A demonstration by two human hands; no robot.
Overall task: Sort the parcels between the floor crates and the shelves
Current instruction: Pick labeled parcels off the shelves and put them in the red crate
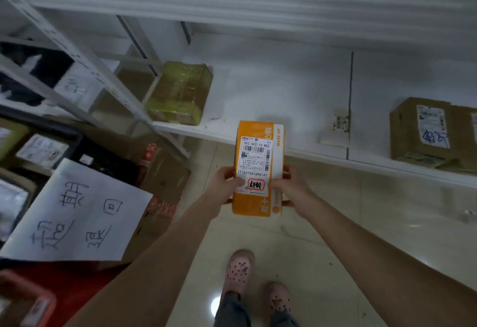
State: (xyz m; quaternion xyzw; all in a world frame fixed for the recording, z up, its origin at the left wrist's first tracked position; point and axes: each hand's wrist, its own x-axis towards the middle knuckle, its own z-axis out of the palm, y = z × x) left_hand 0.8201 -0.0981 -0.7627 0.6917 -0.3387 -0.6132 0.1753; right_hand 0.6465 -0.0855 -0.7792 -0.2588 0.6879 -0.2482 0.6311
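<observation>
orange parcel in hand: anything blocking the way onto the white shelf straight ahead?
Nothing visible. Both hands, left hand and right hand, hold the orange parcel over the shelf edge. The stretch behind it is bare; the yellow-taped box sits to the left, the brown carton to the right.

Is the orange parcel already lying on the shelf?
No, both the left hand and the right hand hold the orange parcel up in front of the shelf.

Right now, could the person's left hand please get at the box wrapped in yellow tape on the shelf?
Probably not yet: the left hand and right hand both grip the orange parcel. The yellow-taped box sits unobstructed on the white shelf, so freeing that hand should allow it.
</observation>
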